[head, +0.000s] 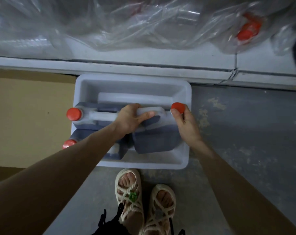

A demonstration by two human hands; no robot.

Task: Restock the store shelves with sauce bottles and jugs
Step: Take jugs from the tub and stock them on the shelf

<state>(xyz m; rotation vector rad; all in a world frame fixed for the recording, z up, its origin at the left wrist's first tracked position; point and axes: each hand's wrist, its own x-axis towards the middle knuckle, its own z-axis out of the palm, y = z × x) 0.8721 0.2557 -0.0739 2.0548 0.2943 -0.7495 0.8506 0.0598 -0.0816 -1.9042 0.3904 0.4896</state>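
View straight down at a white plastic tub (186,92) standing on a grey floor (245,133), its far edge just beside the base of a white shelf (143,67). Jugs of dark sauce lie on their sides in the tub. One jug (86,107) points its red cap over the tub's left rim; a second jug (76,134) lies nearer the person, partly hidden under the left forearm. A third jug (154,139) lies tilted at the right, its red cap (177,107) at the tub's right rim. The left hand (130,119) has its grip closed round a white handle (150,110) at the middle of the tub, thumb lying along it; which jug the handle belongs to is unclear. The right hand (186,128) pinches the third jug's red cap with thumb and fingertips. Brown cardboard (28,116) lies left of the tub. Crumpled clear plastic wrap (126,22) covers the shelf. Two feet in cream rope sandals (143,200) stand just before the tub.
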